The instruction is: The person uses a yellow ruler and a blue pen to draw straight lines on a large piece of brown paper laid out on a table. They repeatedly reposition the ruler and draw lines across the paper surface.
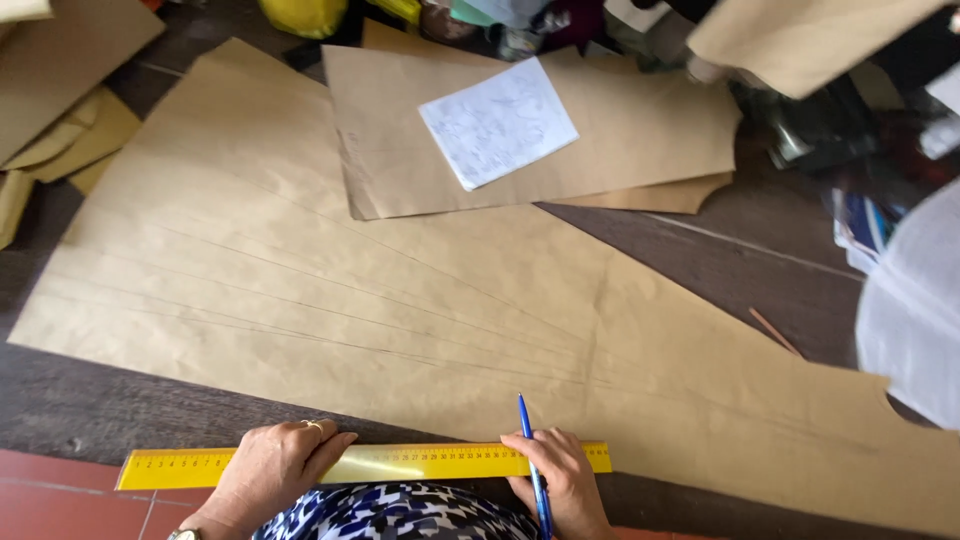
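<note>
A large sheet of brown pattern paper [400, 300] lies spread on the dark floor, with several thin drawn lines fanning across it. Along its near edge lies a long yellow ruler [420, 462]. My left hand [270, 470] presses flat on the ruler's left half, a ring on one finger. My right hand [560, 480] rests on the ruler's right part and holds a blue pen [530, 450], whose tip touches the paper just above the ruler.
Smaller brown paper pieces [620, 130] lie at the top with a white sketch sheet [497, 122] on them. More brown pieces [60, 110] sit top left. Clutter and white fabric [915, 300] crowd the right. A thin stick [775, 332] lies on the floor.
</note>
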